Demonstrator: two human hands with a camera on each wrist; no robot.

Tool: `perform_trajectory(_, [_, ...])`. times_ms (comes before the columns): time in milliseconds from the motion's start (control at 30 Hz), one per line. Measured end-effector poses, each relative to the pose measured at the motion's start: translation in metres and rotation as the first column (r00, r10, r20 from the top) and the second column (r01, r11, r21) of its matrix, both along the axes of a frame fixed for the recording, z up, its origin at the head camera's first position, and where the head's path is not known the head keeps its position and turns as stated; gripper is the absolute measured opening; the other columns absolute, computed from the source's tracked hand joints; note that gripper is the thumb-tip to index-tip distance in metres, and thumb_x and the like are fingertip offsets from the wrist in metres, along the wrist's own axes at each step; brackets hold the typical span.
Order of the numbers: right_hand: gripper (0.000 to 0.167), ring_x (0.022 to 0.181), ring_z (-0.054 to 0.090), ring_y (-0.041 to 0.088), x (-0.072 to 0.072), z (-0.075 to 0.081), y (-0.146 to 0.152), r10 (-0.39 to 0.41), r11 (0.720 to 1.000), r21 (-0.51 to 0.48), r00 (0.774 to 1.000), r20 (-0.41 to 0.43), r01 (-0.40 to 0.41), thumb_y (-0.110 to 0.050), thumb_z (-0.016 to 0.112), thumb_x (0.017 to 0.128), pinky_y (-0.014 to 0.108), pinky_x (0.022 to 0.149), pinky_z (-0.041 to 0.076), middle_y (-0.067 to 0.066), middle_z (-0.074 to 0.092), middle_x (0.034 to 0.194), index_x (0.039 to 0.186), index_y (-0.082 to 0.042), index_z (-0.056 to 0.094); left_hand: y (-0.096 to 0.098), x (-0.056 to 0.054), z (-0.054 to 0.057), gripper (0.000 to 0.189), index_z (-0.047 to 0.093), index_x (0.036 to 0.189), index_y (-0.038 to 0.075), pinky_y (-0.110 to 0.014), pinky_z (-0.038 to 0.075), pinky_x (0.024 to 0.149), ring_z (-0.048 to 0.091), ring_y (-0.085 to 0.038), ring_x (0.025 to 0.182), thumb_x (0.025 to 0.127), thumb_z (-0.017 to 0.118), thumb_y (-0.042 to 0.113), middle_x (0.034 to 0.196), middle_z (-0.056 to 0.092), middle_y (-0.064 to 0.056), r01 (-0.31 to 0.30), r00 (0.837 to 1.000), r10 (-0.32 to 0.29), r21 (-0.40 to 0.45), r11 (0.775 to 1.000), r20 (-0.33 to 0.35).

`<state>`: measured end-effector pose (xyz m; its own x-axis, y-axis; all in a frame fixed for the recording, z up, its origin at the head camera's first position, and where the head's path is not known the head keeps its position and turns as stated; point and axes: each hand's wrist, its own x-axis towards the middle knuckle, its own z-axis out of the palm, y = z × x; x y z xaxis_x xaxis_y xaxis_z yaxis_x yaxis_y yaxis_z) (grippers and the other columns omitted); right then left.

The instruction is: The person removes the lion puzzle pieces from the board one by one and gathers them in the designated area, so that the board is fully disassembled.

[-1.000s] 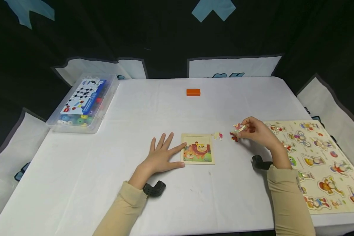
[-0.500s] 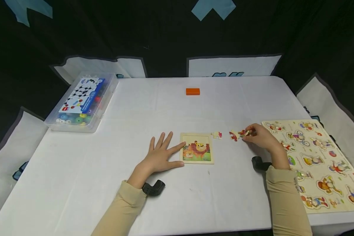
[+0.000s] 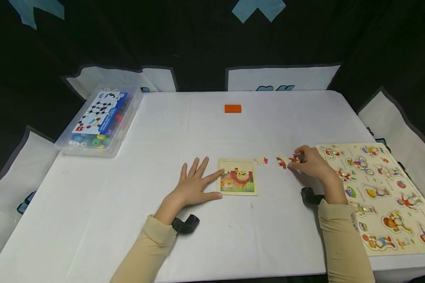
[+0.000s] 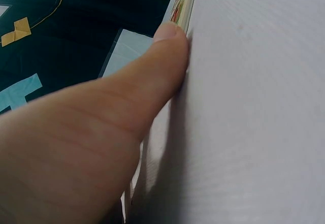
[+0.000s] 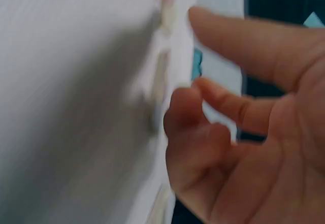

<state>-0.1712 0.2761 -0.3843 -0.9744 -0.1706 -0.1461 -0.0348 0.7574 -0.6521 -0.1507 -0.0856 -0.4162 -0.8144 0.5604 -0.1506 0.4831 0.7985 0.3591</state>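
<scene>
My left hand (image 3: 191, 188) lies on the white table with its fingers spread. Its index fingertip rests on the left edge of a small wooden lion puzzle (image 3: 238, 177), and the thumb lies at the lower left corner; in the left wrist view the thumb (image 4: 157, 66) meets the tray's edge. My right hand (image 3: 313, 163) hovers low over a red and cream jigsaw piece (image 3: 293, 158). The right wrist view, somewhat blurred, shows a gap between its digits, with pieces lying on the cloth beyond. Another red jigsaw piece (image 3: 281, 162) and a pink-marked one (image 3: 261, 161) lie leftward.
A large wooden peg puzzle board (image 3: 386, 196) with cartoon animals covers the right side of the table. At the back left stands a clear plastic box (image 3: 99, 122) of coloured beads. An orange block (image 3: 233, 109) sits near the far edge.
My right hand has lowered a jigsaw piece onto the table, just right of the other red one, and its fingers have loosened from it. My left hand has stayed in place.
</scene>
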Motion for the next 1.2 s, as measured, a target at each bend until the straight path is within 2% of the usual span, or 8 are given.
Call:
perform_trajectory(133, [0.046, 0.095, 0.046, 0.037, -0.001, 0.003, -0.022, 0.104, 0.994, -0.039, 0.994, -0.016, -0.105, -0.017, 0.061, 0.087, 0.046, 0.078, 0.039, 0.029, 0.041, 0.113, 0.121, 0.009, 0.043, 0.000, -0.001, -0.001, 0.072, 0.026, 0.142, 0.036, -0.056, -0.011, 0.100, -0.011, -0.034, 0.134, 0.080, 0.048, 0.065, 0.150, -0.003, -0.013, -0.001, 1.000, 0.000, -0.005, 1.000, -0.002])
perform_trajectory(233, [0.043, 0.091, 0.049, 0.032, 0.000, 0.005, -0.046, 0.195, 0.980, -0.030, 0.980, -0.025, -0.196, -0.020, 0.063, 0.086, 0.041, 0.075, 0.041, 0.024, 0.043, 0.113, 0.120, 0.003, 0.048, 0.000, -0.001, -0.002, 0.072, 0.026, 0.142, 0.036, -0.055, -0.012, 0.100, -0.012, -0.033, 0.134, 0.080, 0.048, 0.065, 0.150, -0.003, -0.012, 0.000, 1.000, 0.000, -0.008, 1.000, 0.003])
perform_trajectory(400, [0.040, 0.079, 0.049, 0.021, 0.000, 0.006, -0.091, 0.347, 0.937, -0.022, 0.936, -0.060, -0.349, -0.019, 0.065, 0.084, 0.034, 0.069, 0.043, 0.017, 0.046, 0.108, 0.117, 0.000, 0.053, 0.000, -0.001, 0.000, 0.072, 0.025, 0.143, 0.036, -0.056, -0.012, 0.100, -0.013, -0.034, 0.134, 0.080, 0.047, 0.065, 0.150, -0.005, -0.013, -0.002, 1.000, 0.002, -0.013, 1.000, 0.016])
perform_trajectory(600, [0.046, 0.079, 0.048, 0.018, -0.001, 0.001, -0.129, 0.476, 0.878, -0.016, 0.877, -0.060, -0.478, -0.021, 0.064, 0.086, 0.031, 0.070, 0.043, 0.013, 0.048, 0.107, 0.127, -0.003, 0.052, 0.000, -0.002, 0.002, 0.075, 0.022, 0.143, 0.034, -0.057, -0.011, 0.099, -0.012, -0.035, 0.133, 0.080, 0.047, 0.065, 0.150, -0.005, -0.013, -0.006, 1.000, 0.006, -0.018, 1.000, 0.020])
perform_trajectory(700, [0.052, 0.078, 0.047, 0.018, -0.001, -0.003, -0.136, 0.494, 0.869, -0.011, 0.869, -0.045, -0.494, -0.022, 0.065, 0.085, 0.029, 0.068, 0.042, 0.013, 0.048, 0.108, 0.130, -0.002, 0.049, 0.000, -0.002, 0.002, 0.078, 0.018, 0.145, 0.032, -0.057, -0.011, 0.100, -0.012, -0.034, 0.134, 0.080, 0.046, 0.066, 0.150, -0.005, -0.013, 0.001, 1.000, 0.000, -0.027, 1.000, 0.018])
perform_trajectory(833, [0.055, 0.075, 0.044, 0.019, -0.001, -0.005, -0.137, 0.488, 0.872, -0.010, 0.872, -0.042, -0.489, -0.020, 0.069, 0.081, 0.028, 0.064, 0.039, 0.013, 0.047, 0.107, 0.129, -0.001, 0.050, 0.001, -0.002, 0.001, 0.081, 0.016, 0.145, 0.030, -0.056, -0.011, 0.100, -0.012, -0.033, 0.134, 0.080, 0.045, 0.067, 0.150, -0.005, -0.012, -0.004, 1.000, 0.004, -0.040, 0.999, 0.011])
perform_trajectory(1033, [0.052, 0.078, 0.041, 0.020, -0.001, -0.009, -0.136, 0.523, 0.851, -0.016, 0.850, -0.063, -0.525, -0.018, 0.071, 0.079, 0.027, 0.065, 0.037, 0.012, 0.045, 0.104, 0.126, -0.003, 0.054, 0.001, -0.002, 0.002, 0.081, 0.016, 0.146, 0.029, -0.056, -0.011, 0.100, -0.011, -0.033, 0.134, 0.080, 0.045, 0.068, 0.150, -0.004, -0.011, -0.003, 1.000, 0.003, -0.042, 0.999, 0.008])
perform_trajectory(1200, [0.051, 0.080, 0.039, 0.019, 0.000, -0.012, -0.136, 0.521, 0.852, -0.020, 0.851, -0.073, -0.523, -0.018, 0.072, 0.079, 0.028, 0.066, 0.037, 0.011, 0.045, 0.103, 0.125, -0.005, 0.055, 0.001, -0.002, 0.002, 0.081, 0.017, 0.146, 0.029, -0.056, -0.010, 0.100, -0.011, -0.034, 0.134, 0.080, 0.045, 0.068, 0.150, -0.003, -0.012, -0.002, 1.000, 0.002, -0.039, 0.999, 0.004])
